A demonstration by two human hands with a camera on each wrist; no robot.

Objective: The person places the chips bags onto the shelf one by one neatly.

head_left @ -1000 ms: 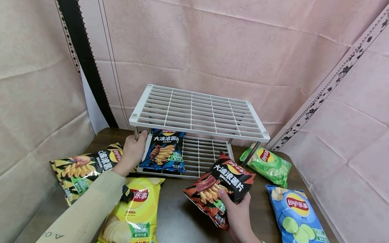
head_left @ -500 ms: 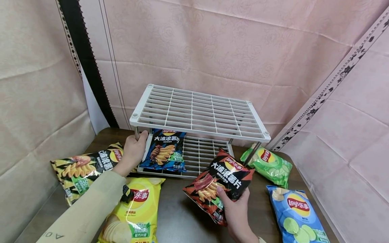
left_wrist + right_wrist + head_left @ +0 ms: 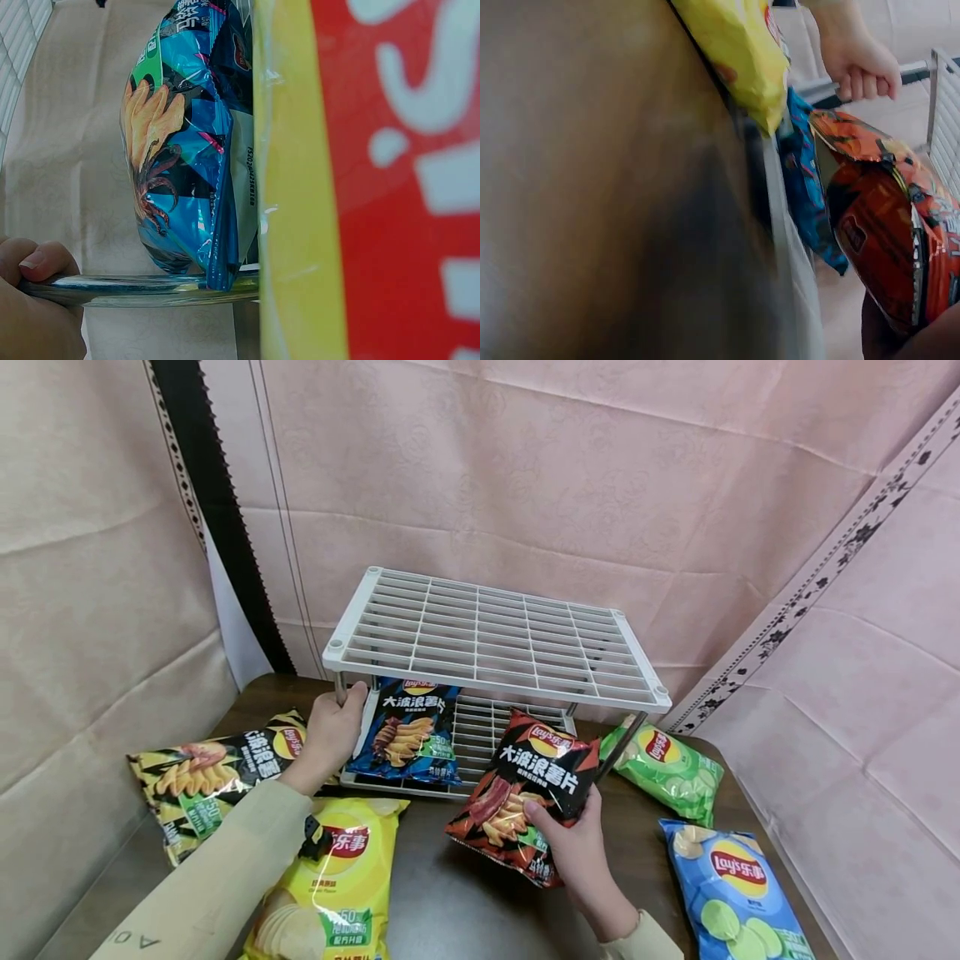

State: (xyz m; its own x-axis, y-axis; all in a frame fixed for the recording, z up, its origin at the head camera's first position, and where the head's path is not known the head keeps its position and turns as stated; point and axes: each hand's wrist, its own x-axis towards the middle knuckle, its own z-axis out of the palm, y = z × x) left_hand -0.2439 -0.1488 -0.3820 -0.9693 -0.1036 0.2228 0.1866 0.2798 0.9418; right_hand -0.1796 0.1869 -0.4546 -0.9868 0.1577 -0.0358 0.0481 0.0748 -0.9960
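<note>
OK, left hand [image 3: 333, 732] grips rack post [image 3: 341, 688], right hand [image 3: 576, 842] holds red bag [image 3: 525, 785], dark-blue bag [image 3: 408, 735] sits on lower shelf [image 3: 405, 790].

head view above rack [image 3: 495, 683], wrist views close

At seven o'clock in the head view, the yellow bag [image 3: 337, 881] runs off the bottom edge, a sleeve [image 3: 221, 860] swallowing its ten-o'clock side; at four, the light-blue bag [image 3: 735, 893] gets clipped too! Most fingers of the right grip [image 3: 577, 843] lie hidden behind the red-and-black bag [image 3: 517, 785]. In the right wrist view, the bench [image 3: 577, 180] at nine is a smear.
</note>
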